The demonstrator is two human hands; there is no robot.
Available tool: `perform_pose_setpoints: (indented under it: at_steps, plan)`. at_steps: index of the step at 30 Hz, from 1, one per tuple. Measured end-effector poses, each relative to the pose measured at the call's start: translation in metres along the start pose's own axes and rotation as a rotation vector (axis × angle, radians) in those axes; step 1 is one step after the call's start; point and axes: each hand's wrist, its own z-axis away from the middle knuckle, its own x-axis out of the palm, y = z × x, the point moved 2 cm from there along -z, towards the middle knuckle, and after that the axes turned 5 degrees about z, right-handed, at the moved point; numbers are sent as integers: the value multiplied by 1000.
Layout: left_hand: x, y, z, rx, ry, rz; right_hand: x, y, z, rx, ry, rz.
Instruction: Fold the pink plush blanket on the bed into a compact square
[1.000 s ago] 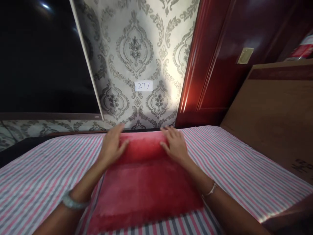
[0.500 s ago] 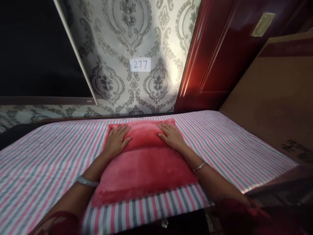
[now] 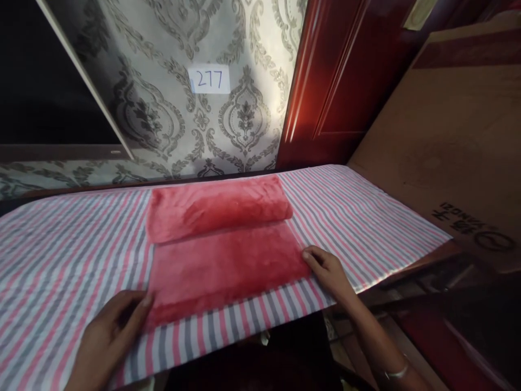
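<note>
Hands rest at the near corners of a red towel [image 3: 223, 260] lying on the striped sheet [image 3: 366, 217], close to its near edge. Its far part is folded over into a thick roll (plush, slightly shiny). Left hand [image 3: 108, 336] touches the near left corner with loosely curled fingers, gripping nothing clearly. Right hand [image 3: 328, 271] presses the near right corner, fingers bent; whether it pinches the cloth I cannot tell.

Wall [image 3: 228, 125] blocks beyond — sheet [image 3: 358, 217] free.
</note>
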Motion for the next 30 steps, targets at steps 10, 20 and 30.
perform_pose_setpoints:
  at_steps: [10,20,30]
  plan:
    - [13,19,6,-65,-23,223,8,-10,13,47,-110,-261]
    - [-7,28,6,-311,-16,458,-8,-9,9,98,-185,-387]
    - [-2,16,14,-159,-53,211,0,-1,7,153,-166,-243]
